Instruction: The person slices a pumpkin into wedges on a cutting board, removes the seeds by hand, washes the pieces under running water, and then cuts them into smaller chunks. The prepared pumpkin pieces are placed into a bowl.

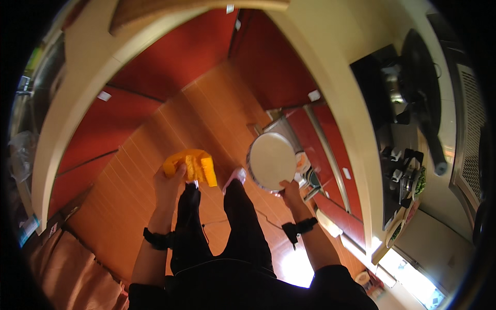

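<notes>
My left hand [170, 178] holds an orange piece of pumpkin [192, 164], with its stringy inner flesh showing, over the wooden floor. In my right hand [290, 190] is a round, shallow vessel [272, 161] with a pale, flat face, gripped by its lower rim. I cannot tell whether that face is its inside or its underside. The pumpkin and the vessel are apart. Dark straps are round both wrists.
An open drawer with dishes [311, 178] stands right of the vessel. On the right counter [358, 100] are a black hob [374, 89], a large dark pan [420, 85] and plates of food [394, 232]. Red cabinets [170, 58] line the front and left; a plastic bag [22, 155] lies far left.
</notes>
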`<state>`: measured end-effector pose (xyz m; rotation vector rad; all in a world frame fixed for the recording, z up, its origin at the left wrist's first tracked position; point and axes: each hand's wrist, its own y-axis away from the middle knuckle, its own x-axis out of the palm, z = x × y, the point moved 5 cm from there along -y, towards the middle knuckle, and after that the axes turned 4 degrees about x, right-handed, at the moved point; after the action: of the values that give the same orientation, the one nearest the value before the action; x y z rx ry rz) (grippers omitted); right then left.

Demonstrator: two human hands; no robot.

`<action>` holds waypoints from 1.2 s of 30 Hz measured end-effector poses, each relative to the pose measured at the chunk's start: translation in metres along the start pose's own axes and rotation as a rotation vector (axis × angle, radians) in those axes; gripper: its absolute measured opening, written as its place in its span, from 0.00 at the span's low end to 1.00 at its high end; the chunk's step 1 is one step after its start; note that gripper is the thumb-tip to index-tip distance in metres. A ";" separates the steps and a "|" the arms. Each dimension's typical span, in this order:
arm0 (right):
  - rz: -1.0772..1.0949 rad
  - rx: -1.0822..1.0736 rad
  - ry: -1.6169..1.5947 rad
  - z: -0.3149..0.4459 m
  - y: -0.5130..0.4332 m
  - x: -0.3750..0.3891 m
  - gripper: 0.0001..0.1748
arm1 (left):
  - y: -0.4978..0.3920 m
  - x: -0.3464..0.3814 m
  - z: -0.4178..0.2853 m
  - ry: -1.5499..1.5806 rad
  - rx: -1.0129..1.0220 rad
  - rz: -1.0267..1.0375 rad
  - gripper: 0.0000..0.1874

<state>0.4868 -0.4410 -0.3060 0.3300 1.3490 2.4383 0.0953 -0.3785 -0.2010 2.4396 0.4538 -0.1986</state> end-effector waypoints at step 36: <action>-0.091 -0.456 -0.414 0.505 -0.087 0.262 0.16 | -0.176 -0.041 -0.341 0.427 0.273 0.232 0.21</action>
<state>0.4420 0.0962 -0.1046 0.5954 0.6052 2.3413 0.0026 -0.0485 -0.0242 2.7830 0.3358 0.3903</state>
